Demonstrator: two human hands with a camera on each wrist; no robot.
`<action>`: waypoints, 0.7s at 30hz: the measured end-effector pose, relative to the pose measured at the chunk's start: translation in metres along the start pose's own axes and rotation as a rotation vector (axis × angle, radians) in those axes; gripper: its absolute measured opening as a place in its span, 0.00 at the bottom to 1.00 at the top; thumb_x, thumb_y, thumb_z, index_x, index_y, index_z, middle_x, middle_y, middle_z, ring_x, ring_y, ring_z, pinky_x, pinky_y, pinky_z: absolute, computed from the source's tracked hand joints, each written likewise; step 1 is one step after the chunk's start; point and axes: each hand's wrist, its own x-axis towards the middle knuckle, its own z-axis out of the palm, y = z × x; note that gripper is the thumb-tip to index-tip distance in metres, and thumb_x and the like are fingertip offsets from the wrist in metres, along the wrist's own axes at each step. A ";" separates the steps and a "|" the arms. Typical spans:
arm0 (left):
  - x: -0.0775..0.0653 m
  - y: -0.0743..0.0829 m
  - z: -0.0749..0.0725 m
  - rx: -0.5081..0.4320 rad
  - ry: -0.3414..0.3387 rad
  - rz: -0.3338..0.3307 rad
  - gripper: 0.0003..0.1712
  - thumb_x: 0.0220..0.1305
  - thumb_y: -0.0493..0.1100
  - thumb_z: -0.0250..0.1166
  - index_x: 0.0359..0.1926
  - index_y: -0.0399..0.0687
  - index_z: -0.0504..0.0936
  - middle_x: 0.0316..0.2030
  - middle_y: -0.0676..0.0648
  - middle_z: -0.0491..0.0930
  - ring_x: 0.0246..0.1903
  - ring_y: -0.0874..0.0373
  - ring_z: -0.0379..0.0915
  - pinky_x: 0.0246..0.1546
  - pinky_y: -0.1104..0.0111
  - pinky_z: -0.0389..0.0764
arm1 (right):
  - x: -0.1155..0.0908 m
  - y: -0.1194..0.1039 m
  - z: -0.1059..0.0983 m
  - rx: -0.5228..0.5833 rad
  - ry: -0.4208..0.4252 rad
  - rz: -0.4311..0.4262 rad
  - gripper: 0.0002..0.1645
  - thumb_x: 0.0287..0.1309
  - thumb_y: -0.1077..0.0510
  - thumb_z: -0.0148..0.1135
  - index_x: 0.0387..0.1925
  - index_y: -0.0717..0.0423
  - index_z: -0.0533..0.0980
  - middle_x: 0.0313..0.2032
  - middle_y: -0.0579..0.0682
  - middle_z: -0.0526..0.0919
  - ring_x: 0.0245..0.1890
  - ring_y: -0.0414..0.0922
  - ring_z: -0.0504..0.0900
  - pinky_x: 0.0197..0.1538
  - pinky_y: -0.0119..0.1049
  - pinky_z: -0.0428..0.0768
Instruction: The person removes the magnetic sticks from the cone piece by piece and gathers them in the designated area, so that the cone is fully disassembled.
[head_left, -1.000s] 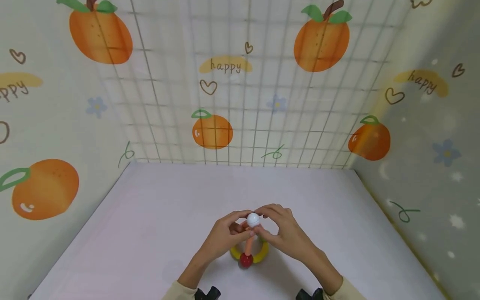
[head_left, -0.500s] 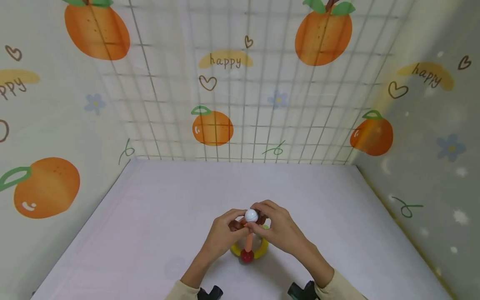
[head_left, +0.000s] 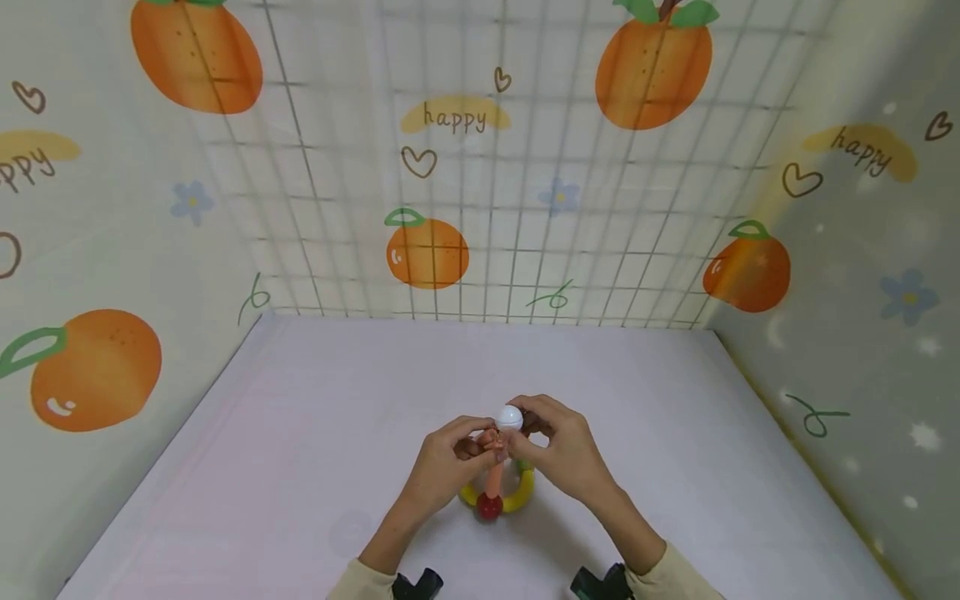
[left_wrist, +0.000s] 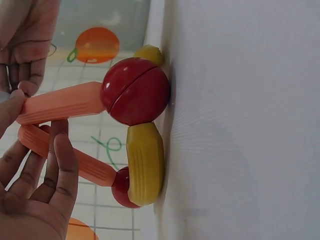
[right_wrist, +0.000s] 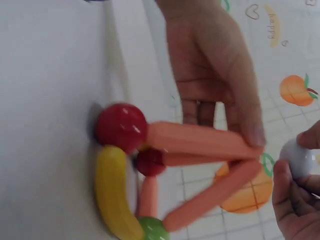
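Observation:
A toy frame of magnetic-looking pieces stands on the table. Its base has yellow curved bars, red balls and a green ball. Orange rods rise from it and lean together at the top. My left hand pinches the upper ends of these rods. My right hand holds a white ball between thumb and fingers. In the right wrist view, a small gap parts the ball from the rod tips. In the left wrist view, the ball is mostly cut off at the edge.
The white tabletop spreads around the toy. Behind it stands a wire grid under a fruit-print sheet. Printed side sheets border the table left and right. Black wrist devices show at the bottom edge.
The white ball has gone from atop the rods to slightly up and right, apart from their tips, in my right hand. My left hand keeps holding the rods.

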 end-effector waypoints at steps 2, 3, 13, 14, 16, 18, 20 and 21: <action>0.000 0.001 0.001 -0.001 0.001 -0.006 0.20 0.59 0.48 0.75 0.53 0.57 0.84 0.46 0.56 0.81 0.35 0.59 0.78 0.38 0.71 0.82 | 0.001 0.002 -0.005 -0.027 0.038 -0.016 0.19 0.57 0.63 0.73 0.50 0.52 0.81 0.43 0.44 0.82 0.37 0.41 0.82 0.44 0.38 0.84; 0.000 0.001 0.002 -0.009 0.003 -0.002 0.20 0.59 0.47 0.75 0.53 0.56 0.84 0.46 0.55 0.81 0.35 0.58 0.79 0.38 0.70 0.82 | 0.002 0.003 -0.009 -0.049 0.053 -0.026 0.20 0.56 0.63 0.74 0.50 0.52 0.81 0.44 0.43 0.82 0.36 0.41 0.82 0.43 0.38 0.84; -0.001 0.000 0.006 -0.016 0.026 -0.018 0.21 0.59 0.46 0.75 0.54 0.57 0.84 0.47 0.54 0.81 0.35 0.56 0.79 0.38 0.68 0.82 | 0.002 0.033 -0.042 -0.292 0.090 -0.037 0.23 0.50 0.63 0.77 0.49 0.55 0.81 0.43 0.45 0.81 0.34 0.43 0.82 0.38 0.37 0.83; -0.002 0.000 0.006 -0.002 0.027 -0.019 0.21 0.59 0.47 0.75 0.54 0.58 0.84 0.46 0.54 0.80 0.35 0.57 0.79 0.39 0.68 0.82 | 0.001 0.037 -0.045 -0.307 0.091 -0.037 0.23 0.50 0.64 0.77 0.49 0.56 0.81 0.42 0.46 0.81 0.34 0.43 0.82 0.38 0.38 0.83; -0.002 0.000 0.006 0.016 0.027 -0.022 0.21 0.59 0.50 0.74 0.54 0.62 0.83 0.45 0.55 0.80 0.35 0.59 0.79 0.39 0.69 0.82 | -0.001 0.044 -0.050 -0.336 0.090 -0.025 0.23 0.49 0.65 0.78 0.48 0.57 0.80 0.42 0.47 0.82 0.34 0.43 0.82 0.38 0.41 0.83; -0.002 0.000 0.006 0.023 0.029 -0.019 0.21 0.59 0.53 0.74 0.54 0.64 0.83 0.44 0.56 0.80 0.36 0.59 0.79 0.39 0.69 0.83 | -0.002 0.051 -0.054 -0.364 0.081 -0.004 0.23 0.48 0.65 0.78 0.48 0.58 0.80 0.41 0.48 0.82 0.34 0.43 0.81 0.37 0.42 0.83; -0.002 0.000 0.006 0.024 0.031 -0.014 0.21 0.59 0.55 0.74 0.54 0.65 0.83 0.44 0.56 0.80 0.36 0.59 0.79 0.39 0.69 0.83 | -0.003 0.059 -0.058 -0.388 0.061 0.029 0.23 0.48 0.66 0.77 0.48 0.59 0.80 0.40 0.49 0.81 0.34 0.43 0.81 0.37 0.44 0.83; -0.003 0.000 0.006 0.024 0.031 -0.012 0.21 0.59 0.55 0.74 0.54 0.65 0.83 0.44 0.56 0.80 0.36 0.59 0.79 0.39 0.68 0.83 | -0.004 0.063 -0.059 -0.401 0.049 0.050 0.23 0.48 0.66 0.76 0.48 0.60 0.80 0.40 0.49 0.81 0.34 0.43 0.80 0.37 0.43 0.82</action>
